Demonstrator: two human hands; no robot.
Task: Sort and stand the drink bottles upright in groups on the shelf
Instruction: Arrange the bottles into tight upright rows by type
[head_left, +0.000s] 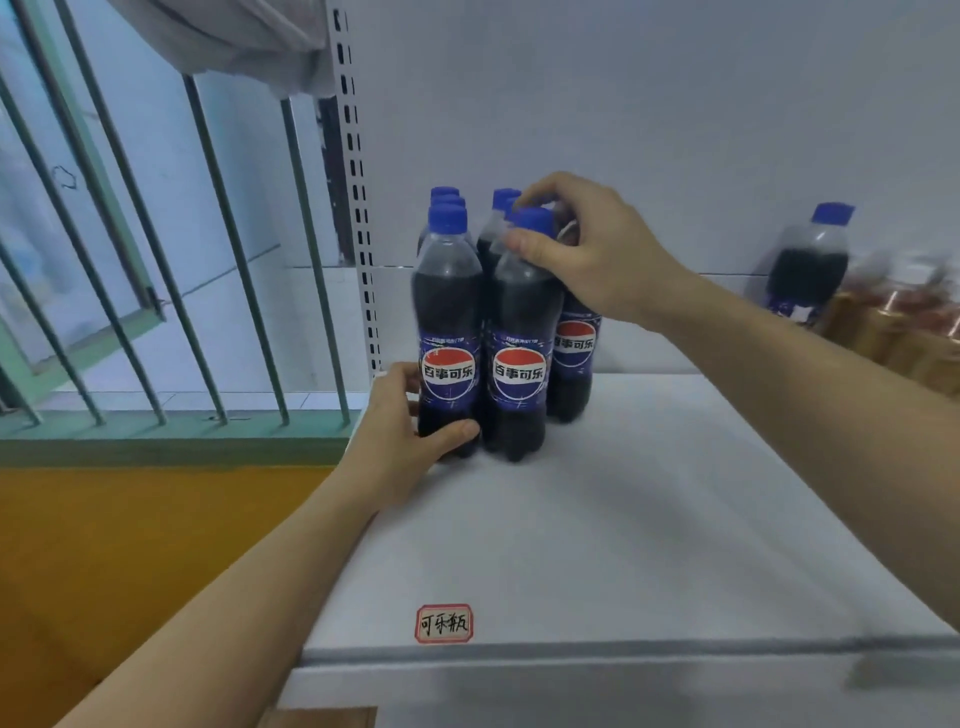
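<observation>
Several cola bottles with blue caps stand upright in a tight group at the back left of the white shelf (597, 519). My left hand (405, 441) grips the base of the front-left cola bottle (448, 322). My right hand (587, 249) pinches the neck of the front-right cola bottle (522, 332), just under its cap. A third labelled bottle (574, 353) stands behind, partly hidden by my right wrist. Another cola bottle (808, 265) stands apart at the far right by the back wall.
Amber-coloured drink bottles (904, 327) lie blurred at the right edge. A red-bordered label sticker (444, 623) sits near the shelf's front edge. A perforated shelf upright (358, 208) and window bars (218, 260) stand to the left, above an orange floor.
</observation>
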